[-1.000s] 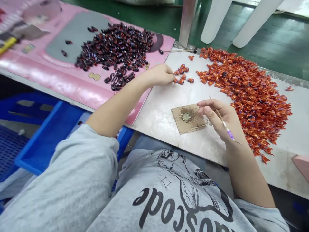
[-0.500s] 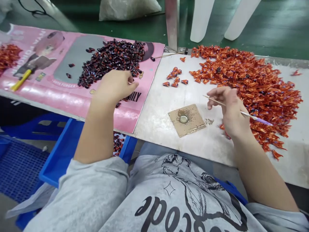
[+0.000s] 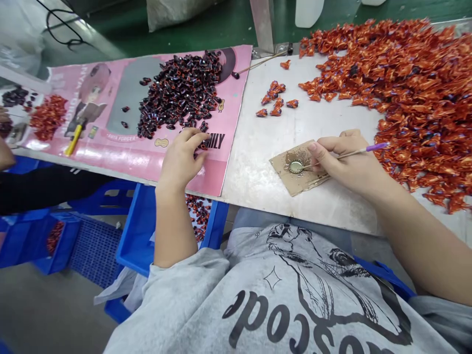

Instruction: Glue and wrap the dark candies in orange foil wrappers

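Note:
My right hand (image 3: 346, 160) pinches a thin stick with a purple end (image 3: 376, 147). The stick's tip rests in a small round metal bottle cap (image 3: 295, 167) that holds a clear-looking liquid. Under the cap lies a stained, speckled piece of cardboard (image 3: 300, 184). My left hand (image 3: 182, 160) rests low over the pink mat (image 3: 147, 164), thumb and forefinger apart. A few small glossy dark pieces lie by its fingertips, partly hidden. Just beyond it spreads a heap of such dark pieces with red ends (image 3: 180, 93).
A large heap of orange, petal-like pieces (image 3: 424, 98) covers the table's right side. Several loose orange-and-dark pieces (image 3: 276, 101) lie left of it. A yellow-handled tool (image 3: 74, 139) and a smaller orange heap (image 3: 47, 118) are farther left. A blue bin (image 3: 136, 231) stands below the edge.
My right hand has moved left and brought the stick's tip down into the bottle cap. My left hand has shifted toward the mat's near edge, its fingers opening. The view has turned left.

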The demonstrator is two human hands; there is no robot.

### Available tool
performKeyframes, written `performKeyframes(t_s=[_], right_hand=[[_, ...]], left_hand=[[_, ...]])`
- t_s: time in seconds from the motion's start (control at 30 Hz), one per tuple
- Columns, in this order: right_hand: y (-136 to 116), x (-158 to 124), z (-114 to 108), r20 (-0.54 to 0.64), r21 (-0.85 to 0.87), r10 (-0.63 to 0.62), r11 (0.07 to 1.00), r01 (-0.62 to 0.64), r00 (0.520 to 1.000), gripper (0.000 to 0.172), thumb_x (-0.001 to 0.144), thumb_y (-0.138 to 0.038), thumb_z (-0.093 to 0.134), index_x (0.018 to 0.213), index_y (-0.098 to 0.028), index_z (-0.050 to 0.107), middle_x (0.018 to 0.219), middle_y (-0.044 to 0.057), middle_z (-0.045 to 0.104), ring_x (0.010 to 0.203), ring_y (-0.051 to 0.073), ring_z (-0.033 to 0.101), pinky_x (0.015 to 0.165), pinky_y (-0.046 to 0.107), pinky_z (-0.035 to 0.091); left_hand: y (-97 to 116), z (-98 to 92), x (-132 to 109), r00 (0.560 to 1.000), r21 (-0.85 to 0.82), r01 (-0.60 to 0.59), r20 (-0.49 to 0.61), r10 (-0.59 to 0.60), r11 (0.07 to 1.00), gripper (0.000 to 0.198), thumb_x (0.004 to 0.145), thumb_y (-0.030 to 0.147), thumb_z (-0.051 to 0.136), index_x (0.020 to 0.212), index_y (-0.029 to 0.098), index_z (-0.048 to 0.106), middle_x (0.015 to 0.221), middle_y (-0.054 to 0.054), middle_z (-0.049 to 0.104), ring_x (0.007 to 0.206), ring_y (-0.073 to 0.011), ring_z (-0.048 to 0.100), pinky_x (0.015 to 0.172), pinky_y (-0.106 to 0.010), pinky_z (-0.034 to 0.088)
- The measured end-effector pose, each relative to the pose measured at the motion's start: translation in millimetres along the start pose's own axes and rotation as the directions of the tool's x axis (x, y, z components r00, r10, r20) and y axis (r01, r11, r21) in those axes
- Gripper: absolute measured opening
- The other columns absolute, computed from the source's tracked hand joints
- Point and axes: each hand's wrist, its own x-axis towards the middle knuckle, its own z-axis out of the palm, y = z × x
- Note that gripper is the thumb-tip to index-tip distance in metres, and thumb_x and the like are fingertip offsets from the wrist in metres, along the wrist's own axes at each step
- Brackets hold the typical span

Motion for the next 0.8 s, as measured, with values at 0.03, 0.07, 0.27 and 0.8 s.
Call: performKeyframes(t_s=[0.03, 0.07, 0.27, 0.8], right_hand=[[-0.1, 0.2, 0.4, -0.002, -0.010, 0.003, 1.000, -0.003, 1.000, 0.052, 0.103, -0.047, 0.041, 0.061, -0.020, 0.056, 0.052, 0.000, 0.057, 0.047, 0.010, 0.045, 0.057, 0.032, 0.035], [-0.4, 0.2, 0.8, -0.001, -0.020, 0.009, 1.000, -0.009, 1.000, 0.052, 0.103, -0.048, 0.041, 0.062, -0.020, 0.056, 0.054, 0.000, 0.058, 0.049, 0.011, 0.045, 0.059, 0.032, 0.036], [-2.5, -0.8, 4.3, 0.000, -0.078, 0.050, 0.996, -0.050, 0.999, 0.049, 0.104, -0.046, 0.042, 0.068, -0.019, 0.060, 0.060, 0.000, 0.063, 0.056, 0.012, 0.049, 0.085, 0.038, 0.043], [2.4, -1.2, 12.8, -0.063, -0.007, 0.025, 1.000, -0.025, 0.998, 0.044, 0.101, -0.049, 0.050, 0.074, -0.020, 0.067, 0.065, 0.000, 0.066, 0.074, 0.015, 0.061, 0.094, 0.040, 0.041]], left_hand=[[-1.9, 4.4, 1.1, 1.000, -0.002, -0.015, -0.004, 0.015, 1.000, 0.032, 0.081, 0.018, 0.053, 0.107, 0.026, 0.071, 0.119, -0.011, 0.066, 0.115, -0.0320, 0.060, 0.102, -0.049, 0.049], [-3.7, 8.7, 2.4, 0.999, -0.008, -0.029, -0.014, 0.029, 1.000, 0.029, 0.083, 0.017, 0.050, 0.101, 0.026, 0.072, 0.116, -0.010, 0.068, 0.111, -0.0307, 0.062, 0.101, -0.048, 0.049], [-3.0, 20.3, 3.7, 0.976, -0.122, -0.083, -0.210, 0.056, 0.989, 0.014, 0.086, 0.022, 0.056, 0.085, 0.023, 0.071, 0.105, -0.011, 0.069, 0.104, -0.0285, 0.064, 0.099, -0.048, 0.049], [139.5, 78.2, -20.9, 0.961, -0.996, 0.082, 0.067, -0.268, 0.045, 0.038, 0.069, 0.058, 0.084, 0.090, 0.028, 0.076, 0.113, -0.002, 0.077, 0.108, -0.0184, 0.072, 0.090, -0.028, 0.057]])
